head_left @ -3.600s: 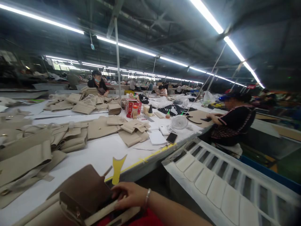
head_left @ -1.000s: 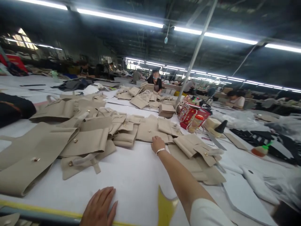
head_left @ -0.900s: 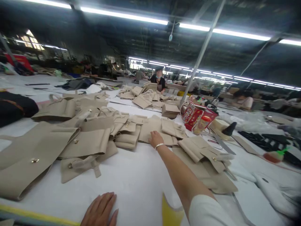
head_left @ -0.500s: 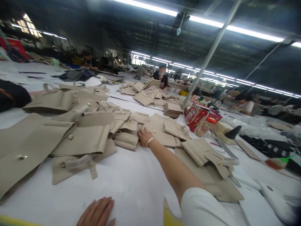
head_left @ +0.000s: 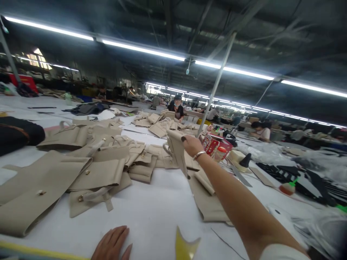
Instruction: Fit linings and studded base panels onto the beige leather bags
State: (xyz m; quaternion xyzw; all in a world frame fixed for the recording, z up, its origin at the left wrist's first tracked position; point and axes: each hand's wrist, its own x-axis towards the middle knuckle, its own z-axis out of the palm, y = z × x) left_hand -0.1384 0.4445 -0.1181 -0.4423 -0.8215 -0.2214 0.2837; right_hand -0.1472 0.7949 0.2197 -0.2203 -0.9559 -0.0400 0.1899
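Observation:
My right hand (head_left: 192, 145) grips the upper edge of a beige bag panel (head_left: 176, 150), which stands raised and tilted above the others. A pale handle loop shows on its left side. More beige bag pieces (head_left: 94, 173) with gold clasps and wrapped handles lie heaped on the left of the white table (head_left: 151, 213). Below the raised panel and my forearm lies another beige piece (head_left: 208, 206). My left hand (head_left: 111, 242) rests flat on the table near the front edge, its fingers stretched out and nothing in it.
A yellow curved piece (head_left: 185, 243) lies near the front. On the right are a red box (head_left: 217, 144), a cone of thread (head_left: 240, 159), a red bottle with a green tip (head_left: 288, 187) and black strips (head_left: 292, 177). A co-worker (head_left: 176, 107) is across the table beside a pole (head_left: 218, 81).
My right hand has moved right and up from the heap, lifting a beige bag panel. My left hand stays flat on the table. The view has shifted.

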